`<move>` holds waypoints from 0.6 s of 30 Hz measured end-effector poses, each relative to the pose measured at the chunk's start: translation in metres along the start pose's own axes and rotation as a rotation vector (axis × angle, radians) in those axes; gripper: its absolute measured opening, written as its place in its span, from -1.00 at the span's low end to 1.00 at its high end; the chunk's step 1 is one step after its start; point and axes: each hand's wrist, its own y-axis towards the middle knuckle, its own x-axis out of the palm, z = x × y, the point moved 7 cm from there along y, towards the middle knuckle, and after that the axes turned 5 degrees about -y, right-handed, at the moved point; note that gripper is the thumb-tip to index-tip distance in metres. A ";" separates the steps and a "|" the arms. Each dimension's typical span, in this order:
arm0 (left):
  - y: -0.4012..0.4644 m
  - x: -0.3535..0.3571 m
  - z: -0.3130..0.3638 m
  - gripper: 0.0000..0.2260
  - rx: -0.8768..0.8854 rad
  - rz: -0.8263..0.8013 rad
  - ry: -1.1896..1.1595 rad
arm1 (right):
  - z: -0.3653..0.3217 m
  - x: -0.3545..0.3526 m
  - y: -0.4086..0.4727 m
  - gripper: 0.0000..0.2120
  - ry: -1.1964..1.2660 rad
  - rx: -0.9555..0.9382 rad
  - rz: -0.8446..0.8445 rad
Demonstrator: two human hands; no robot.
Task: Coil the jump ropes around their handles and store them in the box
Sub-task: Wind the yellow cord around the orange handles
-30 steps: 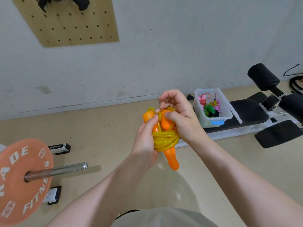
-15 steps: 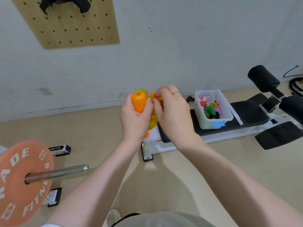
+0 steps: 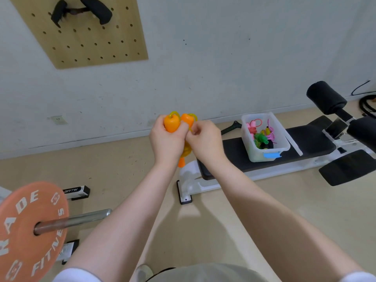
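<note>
I hold a jump rope (image 3: 172,123) with two orange handles and a yellow cord coiled around them, in front of me at chest height. My left hand (image 3: 166,139) grips the handles from the left. My right hand (image 3: 203,140) pinches the yellow cord beside the handles. One handle end pokes out below my hands. A clear plastic box (image 3: 283,143) stands on the black bench to the right, with pink, green and yellow coiled ropes inside and a blue tape label on its front.
The black padded bench (image 3: 311,141) on a white frame runs to the right, with foam rollers at its far end. An orange weight plate (image 3: 26,231) on a steel bar sits at the lower left. A wooden pegboard (image 3: 85,41) hangs on the wall.
Both hands lifted the coiled rope upward and away from me, from low with the handles hanging down to higher with the handle tops showing. The right hand shifted from gripping the coil to pinching the cord.
</note>
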 end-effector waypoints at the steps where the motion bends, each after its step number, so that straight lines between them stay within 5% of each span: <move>1: 0.002 0.002 -0.008 -0.77 -0.058 0.010 -0.021 | 0.004 0.006 0.002 -0.73 0.067 0.008 0.017; 5: 0.004 0.010 -0.034 -0.79 -0.290 0.027 -0.171 | 0.016 0.023 0.002 -0.94 0.200 -0.016 -0.038; 12: 0.007 0.021 -0.063 -0.79 -0.600 0.009 -0.229 | 0.033 0.039 -0.005 -0.80 0.622 0.146 -0.215; 18: -0.016 0.050 -0.092 -0.80 -0.867 -0.187 -0.191 | 0.054 0.015 -0.012 -0.86 0.235 -0.093 -0.316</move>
